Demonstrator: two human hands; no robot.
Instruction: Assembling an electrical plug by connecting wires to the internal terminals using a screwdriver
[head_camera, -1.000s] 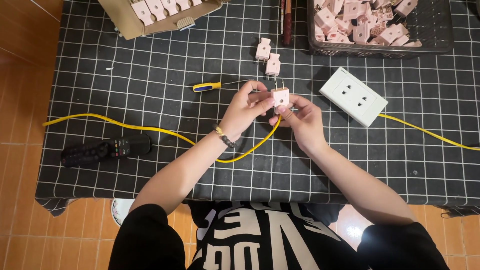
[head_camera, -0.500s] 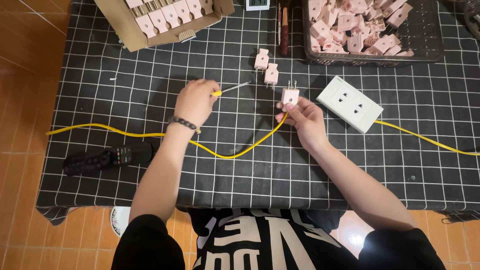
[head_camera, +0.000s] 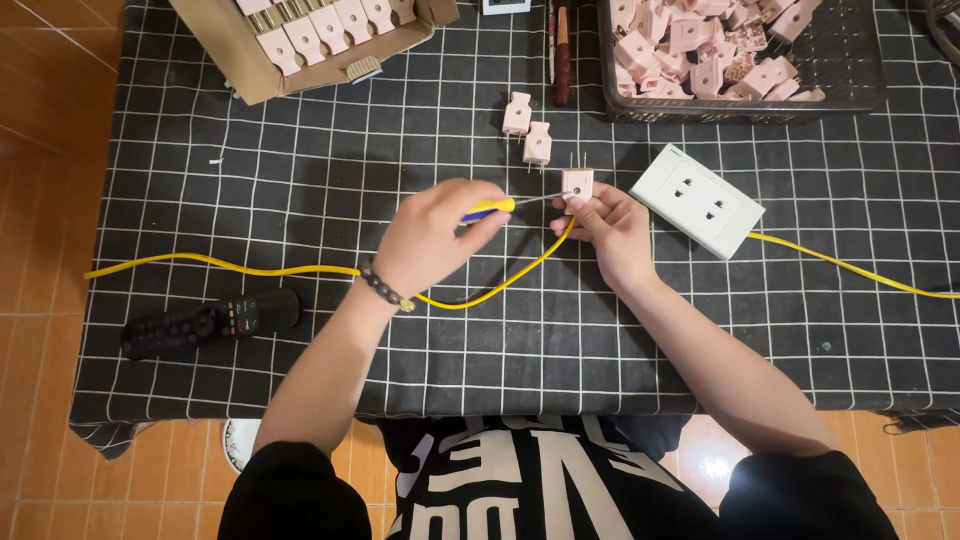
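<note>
Here, the left hand (head_camera: 430, 235) grips a screwdriver (head_camera: 500, 207) with a yellow-and-blue handle, its thin metal tip at the pink plastic plug (head_camera: 577, 185) pinched upright in the right hand (head_camera: 605, 225) over the gridded black cloth (head_camera: 300, 150). The tip could slip off and jab a fingertip, or the smooth yellow cable (head_camera: 500, 285) could tug loose from the plug

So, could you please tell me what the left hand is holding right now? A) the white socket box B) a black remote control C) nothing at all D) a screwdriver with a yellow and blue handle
D: the left hand grips the screwdriver, its tip aimed at the pink plug held in the right hand.
</note>
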